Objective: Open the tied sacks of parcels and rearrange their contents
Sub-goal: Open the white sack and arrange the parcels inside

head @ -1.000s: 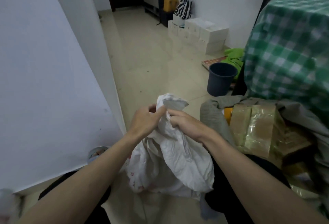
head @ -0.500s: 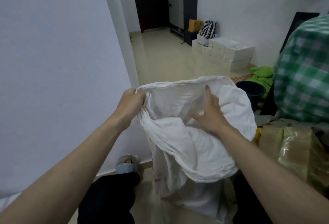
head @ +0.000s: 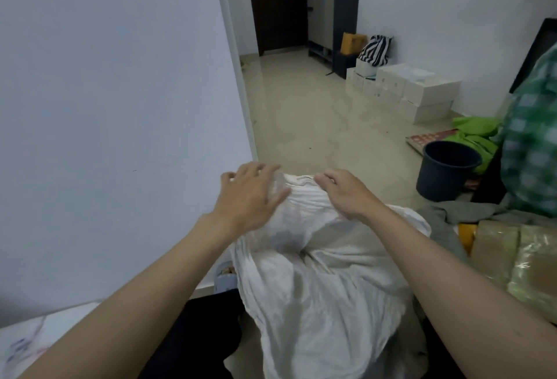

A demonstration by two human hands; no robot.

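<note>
Both hands (head: pixel 250 197) (head: pixel 346 194) now atop lowered, flattened white sack (head: pixel 316 273)

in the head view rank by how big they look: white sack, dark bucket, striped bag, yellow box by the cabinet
1. white sack
2. dark bucket
3. striped bag
4. yellow box

Nearness inflates the sack; the last two sit far back.

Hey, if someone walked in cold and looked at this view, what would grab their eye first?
First, the big white sack in the lower middle, with the left hand spread flat on its top and the right hand curled at its upper edge. Next, the tape-wrapped parcels at the right edge, and the dark bucket on the floor behind them.
</note>
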